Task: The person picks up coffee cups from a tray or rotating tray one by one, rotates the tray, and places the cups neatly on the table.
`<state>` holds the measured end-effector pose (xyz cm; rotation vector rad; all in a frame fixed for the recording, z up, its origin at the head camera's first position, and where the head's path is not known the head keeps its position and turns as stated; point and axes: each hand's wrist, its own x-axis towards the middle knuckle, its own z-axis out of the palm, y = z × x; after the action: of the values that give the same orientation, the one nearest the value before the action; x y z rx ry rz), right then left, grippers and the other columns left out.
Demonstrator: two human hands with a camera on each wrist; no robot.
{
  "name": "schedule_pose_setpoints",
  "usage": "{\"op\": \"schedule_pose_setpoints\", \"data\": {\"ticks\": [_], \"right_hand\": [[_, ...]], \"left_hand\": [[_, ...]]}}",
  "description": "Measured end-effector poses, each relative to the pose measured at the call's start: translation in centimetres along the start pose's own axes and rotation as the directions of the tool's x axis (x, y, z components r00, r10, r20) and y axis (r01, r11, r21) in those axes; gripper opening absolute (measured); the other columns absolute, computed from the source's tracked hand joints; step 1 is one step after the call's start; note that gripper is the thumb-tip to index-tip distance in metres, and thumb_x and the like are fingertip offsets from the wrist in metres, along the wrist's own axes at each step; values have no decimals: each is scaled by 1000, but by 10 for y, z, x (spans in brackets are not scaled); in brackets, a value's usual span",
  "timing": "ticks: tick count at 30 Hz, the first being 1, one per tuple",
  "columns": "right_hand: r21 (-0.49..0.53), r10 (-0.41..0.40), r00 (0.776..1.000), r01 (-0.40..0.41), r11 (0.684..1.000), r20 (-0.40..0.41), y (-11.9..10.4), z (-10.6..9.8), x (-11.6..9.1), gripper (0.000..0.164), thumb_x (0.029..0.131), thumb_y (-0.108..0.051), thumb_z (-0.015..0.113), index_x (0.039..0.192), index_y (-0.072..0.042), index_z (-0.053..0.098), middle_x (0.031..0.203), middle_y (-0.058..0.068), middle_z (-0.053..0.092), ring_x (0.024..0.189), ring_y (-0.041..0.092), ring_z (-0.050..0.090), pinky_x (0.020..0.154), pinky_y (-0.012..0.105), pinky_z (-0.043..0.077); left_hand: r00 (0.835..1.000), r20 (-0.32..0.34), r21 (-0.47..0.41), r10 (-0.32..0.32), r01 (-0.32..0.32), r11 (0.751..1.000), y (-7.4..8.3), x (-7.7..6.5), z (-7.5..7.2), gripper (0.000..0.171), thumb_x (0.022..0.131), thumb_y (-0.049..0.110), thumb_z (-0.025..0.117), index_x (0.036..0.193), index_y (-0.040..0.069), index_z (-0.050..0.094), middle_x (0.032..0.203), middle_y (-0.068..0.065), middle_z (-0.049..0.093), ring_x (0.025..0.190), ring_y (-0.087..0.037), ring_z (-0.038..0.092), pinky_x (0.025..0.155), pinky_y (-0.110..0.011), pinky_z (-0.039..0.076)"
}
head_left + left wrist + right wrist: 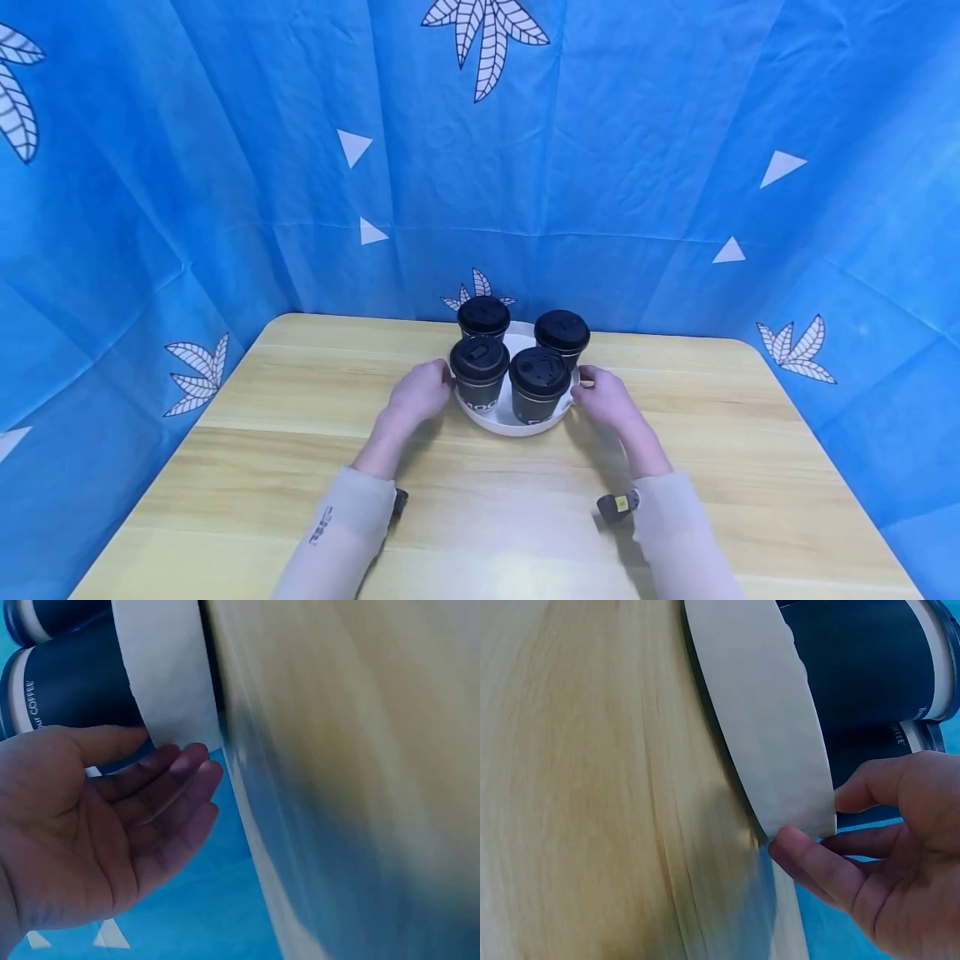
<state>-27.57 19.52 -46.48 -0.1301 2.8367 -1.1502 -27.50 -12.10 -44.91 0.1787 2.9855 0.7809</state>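
Note:
A round white tray (501,427) with a raised wall stands near the far edge of the table. It carries several dark paper coffee cups with black lids, among them a front left cup (480,367) and a front right cup (536,387). My left hand (423,390) grips the tray's left side, its thumb (112,742) at the upper rim and its fingers curved against the outer wall. On the right side, my right hand (603,398) pinches the wall between thumb (870,784) and fingers. In both wrist views the tray's wall (765,712) shows between hand and tabletop.
The light wooden table (300,467) has rounded far corners. A blue cloth (637,125) with white leaves and triangles hangs behind it and along both sides. A small dark device (618,506) is worn at the right sleeve's cuff.

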Motion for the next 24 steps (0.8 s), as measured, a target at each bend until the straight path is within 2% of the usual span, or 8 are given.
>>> {"op": "schedule_pose_setpoints", "data": {"ticks": [5, 9, 12, 17, 21, 24], "right_hand": [[21, 7, 1000, -7, 1000, -18, -1, 1, -1, 56, 97, -11, 53, 147, 11, 47, 146, 30, 54, 136, 44, 51, 116, 55, 39], [38, 4, 1000, -2, 999, -29, -1, 2, -4, 56, 97, -12, 53, 148, 11, 47, 146, 30, 55, 138, 45, 49, 117, 55, 38], [46, 11, 1000, -10, 999, -27, 0, 2, -6, 55, 98, -12, 52, 149, 11, 45, 146, 30, 54, 136, 44, 52, 116, 55, 39], [91, 36, 999, -33, 995, -39, 1, 1, -5, 59, 100, -11, 54, 153, 11, 38, 150, 30, 51, 130, 42, 59, 112, 53, 44], [152, 29, 991, -9, 988, -132, 0, -3, -4, 60, 100, -9, 55, 154, 10, 37, 152, 28, 48, 132, 43, 57, 107, 53, 49], [223, 27, 968, 30, 974, -251, -4, -6, -5, 58, 98, -7, 55, 152, 8, 41, 152, 26, 49, 131, 43, 56, 106, 53, 50]], "left_hand": [[999, 13, 51, 30, -31, 998, -4, 10, -1, 13, 96, 15, 65, 105, 6, 68, 98, -12, 71, 88, -30, 67, 77, -48, 57], [997, 37, 81, 73, -76, 994, -10, 18, -2, 13, 94, 16, 68, 103, 7, 67, 94, -9, 69, 84, -28, 65, 77, -47, 57], [991, 54, 115, 119, -124, 986, -14, 22, -3, 17, 95, 20, 69, 105, 7, 67, 97, -7, 68, 88, -27, 65, 81, -48, 57], [974, 95, 113, 204, -214, 970, -21, 27, -6, 21, 94, 21, 70, 108, 7, 65, 106, -9, 67, 98, -27, 64, 90, -48, 56], [964, 112, 121, 243, -256, 959, -25, 30, -6, 25, 95, 22, 69, 114, 6, 64, 114, -11, 66, 107, -29, 64, 99, -49, 54], [961, 115, 166, 253, -269, 949, -27, 32, -5, 31, 96, 25, 68, 120, 6, 63, 119, -10, 65, 114, -29, 61, 104, -48, 50]]}}
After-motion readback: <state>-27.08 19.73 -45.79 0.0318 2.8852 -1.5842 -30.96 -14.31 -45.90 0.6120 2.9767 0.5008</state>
